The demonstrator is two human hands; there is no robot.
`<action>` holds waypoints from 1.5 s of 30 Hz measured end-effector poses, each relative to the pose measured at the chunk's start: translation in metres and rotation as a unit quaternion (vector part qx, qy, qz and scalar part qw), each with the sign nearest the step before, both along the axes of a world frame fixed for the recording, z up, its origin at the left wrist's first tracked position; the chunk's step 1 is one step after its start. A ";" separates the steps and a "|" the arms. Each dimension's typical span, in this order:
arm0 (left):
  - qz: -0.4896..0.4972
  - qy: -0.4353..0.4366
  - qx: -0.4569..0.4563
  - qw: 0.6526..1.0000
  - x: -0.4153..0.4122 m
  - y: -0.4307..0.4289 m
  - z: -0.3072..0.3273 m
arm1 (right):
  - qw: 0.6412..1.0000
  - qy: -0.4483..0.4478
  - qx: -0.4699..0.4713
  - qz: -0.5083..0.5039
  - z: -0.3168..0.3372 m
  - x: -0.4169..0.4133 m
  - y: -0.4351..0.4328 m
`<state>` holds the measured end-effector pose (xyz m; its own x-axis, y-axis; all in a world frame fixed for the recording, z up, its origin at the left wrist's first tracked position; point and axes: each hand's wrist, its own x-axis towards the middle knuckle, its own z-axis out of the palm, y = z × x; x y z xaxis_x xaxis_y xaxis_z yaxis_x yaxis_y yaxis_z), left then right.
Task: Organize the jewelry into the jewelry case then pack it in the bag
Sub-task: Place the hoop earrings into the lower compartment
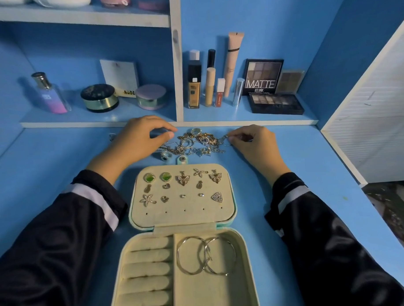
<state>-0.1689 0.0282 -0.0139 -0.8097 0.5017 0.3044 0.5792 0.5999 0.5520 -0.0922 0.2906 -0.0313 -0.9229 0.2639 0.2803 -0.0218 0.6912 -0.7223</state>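
The jewelry case (182, 216) lies open on the blue desk (322, 162), studs pinned across its lid and two hoop earrings (205, 255) in its base (beside the ring rolls). Just beyond it sits the tangled jewelry pile (196, 141); the right hand (255, 144) pinches a piece at its right edge, and the left hand (136, 141) curls over its left side, gripping something or not I cannot tell

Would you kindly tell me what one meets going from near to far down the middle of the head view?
hoop earrings → pinned earrings → loose jewelry → foundation bottle
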 end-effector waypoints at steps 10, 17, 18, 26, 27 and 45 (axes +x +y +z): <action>-0.074 -0.021 -0.054 0.996 -0.005 0.026 -0.001 | 0.999 -0.020 -0.046 -0.013 0.002 -0.001 0.000; -0.072 -0.026 -0.086 0.993 -0.003 0.030 0.005 | 0.998 -0.044 -0.040 -0.017 0.002 -0.005 -0.002; -0.073 -0.030 -0.087 0.993 -0.003 0.031 0.006 | 0.998 -0.046 -0.039 -0.017 0.002 -0.005 -0.002; -0.061 -0.044 -0.078 0.994 0.000 0.032 0.004 | 0.998 -0.047 -0.032 -0.022 0.002 -0.004 -0.002; -0.059 -0.050 -0.065 0.995 -0.001 0.032 0.004 | 0.998 -0.046 -0.034 -0.022 0.002 -0.003 -0.002; 0.021 -0.141 0.072 0.987 -0.003 0.025 0.009 | 0.999 0.009 -0.035 0.007 0.000 -0.001 -0.007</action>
